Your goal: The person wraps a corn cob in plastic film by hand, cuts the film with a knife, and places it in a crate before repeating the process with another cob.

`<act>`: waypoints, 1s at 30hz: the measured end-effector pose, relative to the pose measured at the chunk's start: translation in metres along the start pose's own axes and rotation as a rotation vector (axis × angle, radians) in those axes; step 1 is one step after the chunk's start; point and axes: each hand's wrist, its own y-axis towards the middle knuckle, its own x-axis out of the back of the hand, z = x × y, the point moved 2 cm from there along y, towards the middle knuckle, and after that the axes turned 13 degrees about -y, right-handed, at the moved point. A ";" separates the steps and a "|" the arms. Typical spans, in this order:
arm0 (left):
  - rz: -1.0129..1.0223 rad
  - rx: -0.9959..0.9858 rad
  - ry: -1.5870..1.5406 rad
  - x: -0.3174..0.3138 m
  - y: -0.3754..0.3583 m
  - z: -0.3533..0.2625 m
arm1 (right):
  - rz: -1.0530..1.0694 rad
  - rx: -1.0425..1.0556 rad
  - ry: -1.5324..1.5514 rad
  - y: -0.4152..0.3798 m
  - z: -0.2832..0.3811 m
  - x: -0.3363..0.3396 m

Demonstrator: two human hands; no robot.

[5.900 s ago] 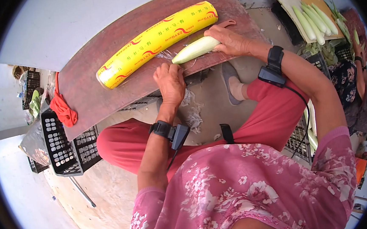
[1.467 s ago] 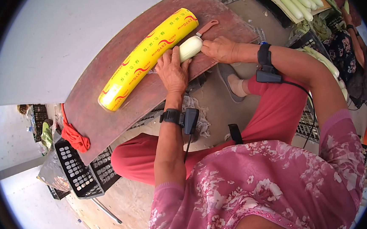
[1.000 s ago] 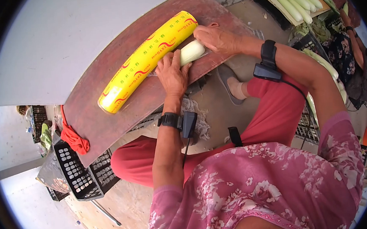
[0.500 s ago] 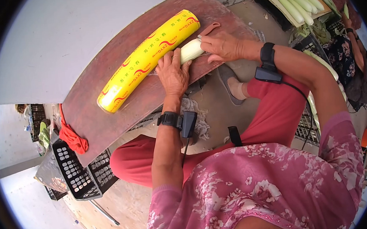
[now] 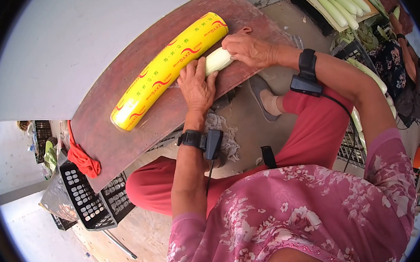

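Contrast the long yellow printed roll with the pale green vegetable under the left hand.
The long yellow printed roll bears red and green markings; the pale green vegetable shows none. The roll is thicker, and longer than the vegetable's visible part. The left hand partly covers the vegetable; the roll shows almost whole. Both slant alike.

There were one left hand [image 5: 197, 85] and one right hand [image 5: 252, 50], two together, at one table [image 5: 98, 134]. The roll [image 5: 167, 70] was also one, and so were the handle [image 5: 247, 30] and the red cloth [image 5: 84, 160]. One vegetable [image 5: 218, 60] was at the hands; in the pile [image 5: 339, 4] were at least four more. The wristbands [image 5: 307, 61] behind these hands were two, and black crates [image 5: 85, 193] were at least three.
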 end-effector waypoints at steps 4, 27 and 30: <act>0.019 0.006 0.008 0.001 0.002 -0.001 | 0.096 -0.133 0.084 0.002 -0.007 -0.005; -0.037 -0.131 0.029 0.005 0.022 0.012 | -0.050 -0.425 0.235 0.018 -0.031 -0.038; -0.064 -0.161 0.054 0.002 0.022 0.017 | -0.167 -0.406 0.130 0.018 -0.023 -0.043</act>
